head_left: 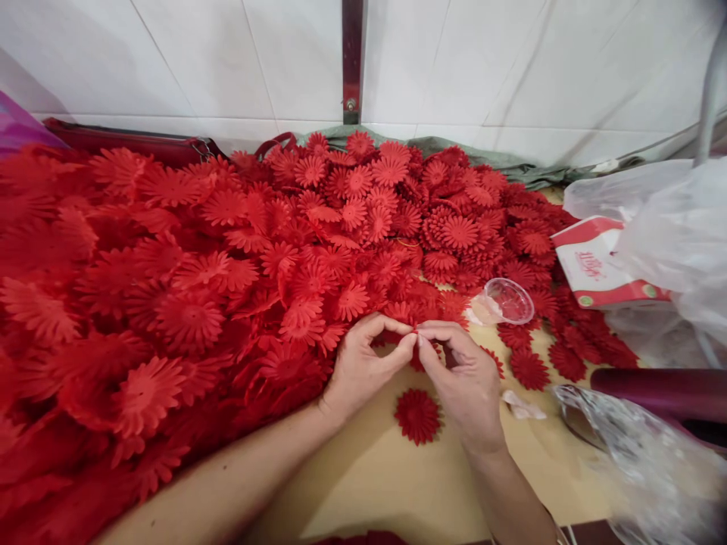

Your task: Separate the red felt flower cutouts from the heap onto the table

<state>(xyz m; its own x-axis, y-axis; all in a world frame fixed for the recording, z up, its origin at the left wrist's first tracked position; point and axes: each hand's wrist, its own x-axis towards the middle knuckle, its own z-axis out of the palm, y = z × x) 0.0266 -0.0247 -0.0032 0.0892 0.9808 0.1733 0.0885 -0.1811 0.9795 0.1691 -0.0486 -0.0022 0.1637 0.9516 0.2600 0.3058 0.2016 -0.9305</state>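
My left hand [366, 363] and my right hand [463, 375] meet fingertip to fingertip above the table, thumb and forefinger pinched on each. Whatever sits between the fingertips is too small to make out; only a speck of red shows there. Just below the hands, a dark red fabric flower piece [418, 416] lies flat on the tabletop. Other red petals show partly behind my fingers. A large heap of red flower pieces [307, 280] spreads to the left of and behind my hands, close against my left forearm.
A clear plastic cup [510, 301] lies behind my right hand, near a crumpled tissue [522, 405]. To the right are a red-and-white box [596, 265], white plastic bags [664, 227], a purple cylinder [653, 390] and clear plastic wrap [647, 462]. A tiled wall [454, 68] closes the back.
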